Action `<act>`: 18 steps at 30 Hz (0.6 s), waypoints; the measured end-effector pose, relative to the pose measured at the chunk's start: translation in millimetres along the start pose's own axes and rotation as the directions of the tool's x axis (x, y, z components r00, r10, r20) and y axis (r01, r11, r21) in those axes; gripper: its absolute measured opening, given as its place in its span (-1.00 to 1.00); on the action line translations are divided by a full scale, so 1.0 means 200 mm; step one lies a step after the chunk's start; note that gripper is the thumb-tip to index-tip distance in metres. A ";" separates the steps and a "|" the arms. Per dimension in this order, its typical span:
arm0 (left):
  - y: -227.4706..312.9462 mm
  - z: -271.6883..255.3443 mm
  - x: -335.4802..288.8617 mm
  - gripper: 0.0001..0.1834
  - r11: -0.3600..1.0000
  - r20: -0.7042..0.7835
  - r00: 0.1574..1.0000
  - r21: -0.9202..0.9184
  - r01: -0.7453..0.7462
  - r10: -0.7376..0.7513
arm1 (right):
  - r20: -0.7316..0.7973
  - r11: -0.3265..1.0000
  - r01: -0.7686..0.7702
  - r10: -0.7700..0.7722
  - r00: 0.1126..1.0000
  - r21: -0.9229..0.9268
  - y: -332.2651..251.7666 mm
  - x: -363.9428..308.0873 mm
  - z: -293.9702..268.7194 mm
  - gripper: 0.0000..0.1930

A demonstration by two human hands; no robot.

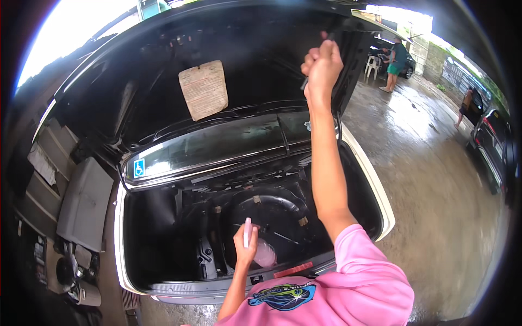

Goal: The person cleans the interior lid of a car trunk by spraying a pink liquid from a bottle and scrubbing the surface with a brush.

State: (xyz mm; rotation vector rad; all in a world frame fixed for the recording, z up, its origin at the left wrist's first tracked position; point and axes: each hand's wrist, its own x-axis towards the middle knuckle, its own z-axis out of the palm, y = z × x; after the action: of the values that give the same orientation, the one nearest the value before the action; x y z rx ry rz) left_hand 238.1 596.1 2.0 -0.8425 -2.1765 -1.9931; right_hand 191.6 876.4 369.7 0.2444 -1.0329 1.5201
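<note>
Low over the open car trunk, my left hand [244,249] is closed around the neck of a spray bottle with a pale pink top. Its see-through pink body [265,253] shows beside my wrist. My right arm reaches up to the raised trunk lid [255,65]. There my right hand [323,66] is closed, with a thin dark piece showing below the fist and a small reddish bit above it; what it grips is unclear. Below, the trunk's bare dark floor has a round wheel well [283,217].
A worn paper label [204,90] is stuck inside the lid. A red strip [295,270] lies on the trunk's near sill. Left of the car stands a grey box-like piece [84,204]. On the wet floor at right are a white chair [372,66], two people and other cars.
</note>
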 end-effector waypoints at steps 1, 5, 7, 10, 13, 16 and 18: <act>0.06 -0.02 0.10 -0.77 0.996 0.001 0.996 -0.001 -0.093 0.093 | 0.046 0.997 -0.035 0.038 0.998 -0.065 0.06 -0.04 0.03 -0.70; 0.60 -0.20 0.62 -0.60 0.903 -0.165 0.890 0.151 -0.403 0.425 | 0.248 0.961 -0.147 0.204 0.947 -0.233 0.07 -0.28 0.08 -0.65; 0.85 -0.30 0.87 -0.69 0.807 -0.316 0.743 0.219 -0.548 0.590 | 0.314 0.945 -0.214 0.286 0.905 -0.246 0.06 -0.33 0.07 -0.62; 1.19 -0.37 1.21 -0.84 0.760 -0.361 0.671 0.231 -0.608 0.647 | 0.465 0.866 -0.212 0.432 0.773 -0.452 -0.03 -0.40 0.13 -0.61; 1.29 -0.41 1.42 -0.65 0.702 -0.292 0.640 0.350 -0.620 0.711 | 0.530 0.827 -0.004 0.364 0.766 -0.562 -0.01 -0.39 0.20 -0.61; 1.32 -0.39 1.48 -0.61 0.703 -0.259 0.657 0.351 -0.619 0.708 | 0.560 0.747 0.162 0.316 0.766 -0.645 -0.06 -0.35 0.26 -0.63; 1.32 -0.39 1.49 -0.60 0.714 -0.247 0.675 0.348 -0.607 0.695 | 0.570 0.674 0.343 0.141 0.810 -0.654 -0.11 -0.33 0.30 -0.62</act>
State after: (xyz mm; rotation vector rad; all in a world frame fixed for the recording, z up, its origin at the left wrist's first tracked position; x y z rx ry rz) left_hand 76.8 625.9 373.8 -0.9480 -1.5368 -1.3523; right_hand 203.8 785.6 370.5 0.1867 -2.0205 0.7891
